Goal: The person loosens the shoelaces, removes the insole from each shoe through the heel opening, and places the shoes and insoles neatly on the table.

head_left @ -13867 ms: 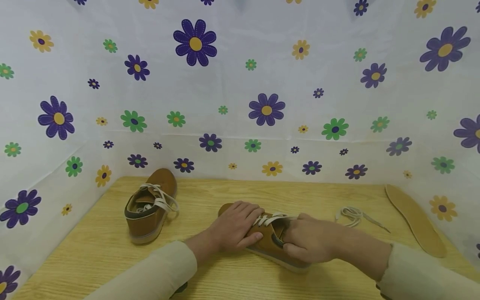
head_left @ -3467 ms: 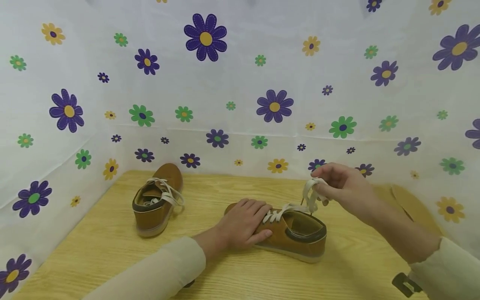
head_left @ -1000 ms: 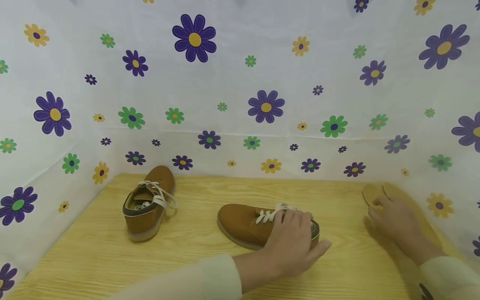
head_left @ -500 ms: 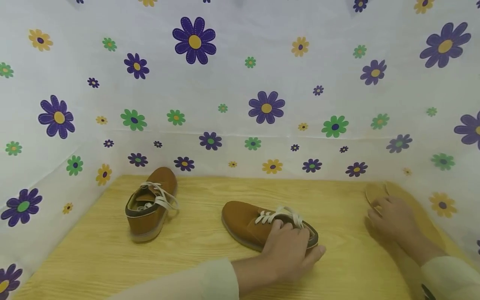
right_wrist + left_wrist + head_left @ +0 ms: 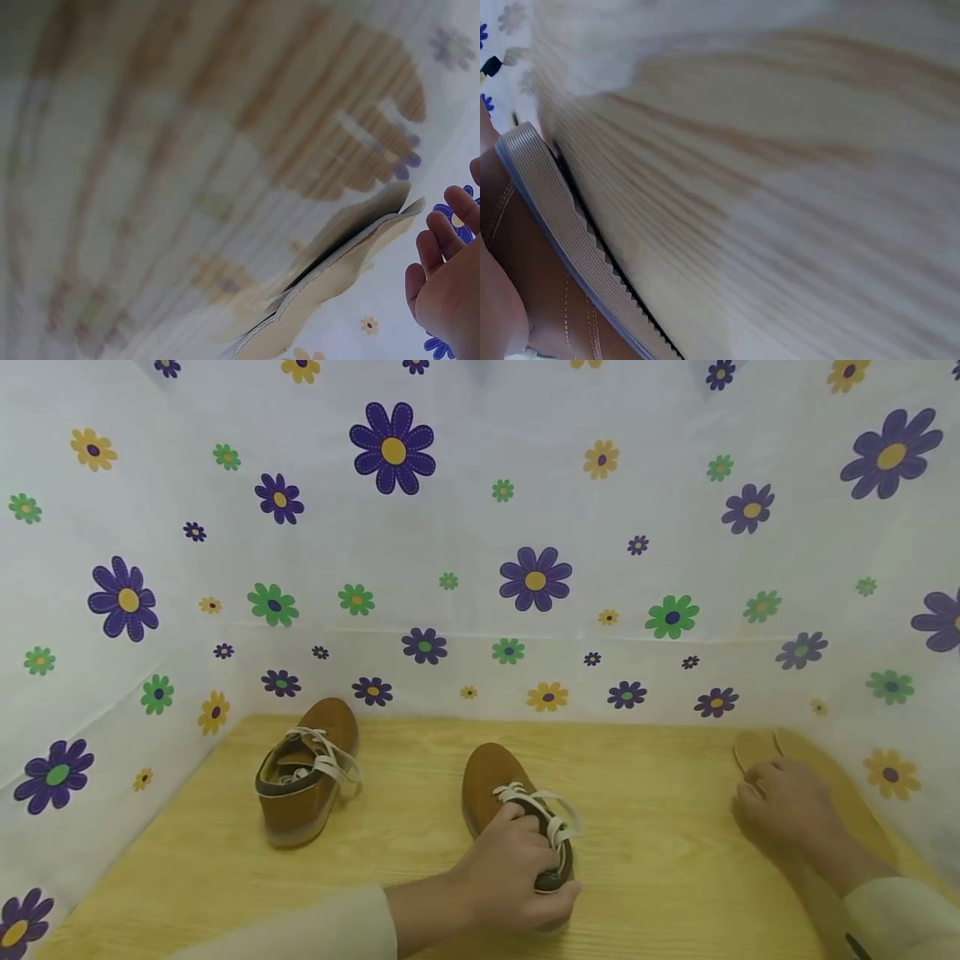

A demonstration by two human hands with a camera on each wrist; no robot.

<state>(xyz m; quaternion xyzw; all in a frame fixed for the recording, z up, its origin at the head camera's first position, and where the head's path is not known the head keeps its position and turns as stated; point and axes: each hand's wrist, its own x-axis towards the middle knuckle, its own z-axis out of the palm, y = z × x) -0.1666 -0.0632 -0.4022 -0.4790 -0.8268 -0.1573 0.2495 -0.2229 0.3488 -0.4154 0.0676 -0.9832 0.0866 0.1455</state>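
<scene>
My left hand (image 5: pixel 510 877) grips a brown shoe (image 5: pixel 491 772) in the middle of the table, fingers in its collar and thumb at the heel. The shoe's toe points up and slightly left in the head view, and its white laces (image 5: pixel 558 827) trail to the right side. In the left wrist view, the sole edge (image 5: pixel 562 217) shows beside the table surface. Over at the right, my right hand (image 5: pixel 787 802) hovers by two tan insoles (image 5: pixel 817 760), fingers loosely bent. The right wrist view has those fingers apart from the insoles (image 5: pixel 330 262), holding nothing.
A second brown shoe (image 5: pixel 300 814) with white laces stands at the back left, its toe toward the wall. White flower-printed cloth (image 5: pixel 450 527) closes off the back and sides of the wooden table (image 5: pixel 660 860).
My left hand has moved from the shoe's forefoot to its heel, turning the toe from leftward to away from me. My right hand has left the laces for the insoles, where a second insole now lies.
</scene>
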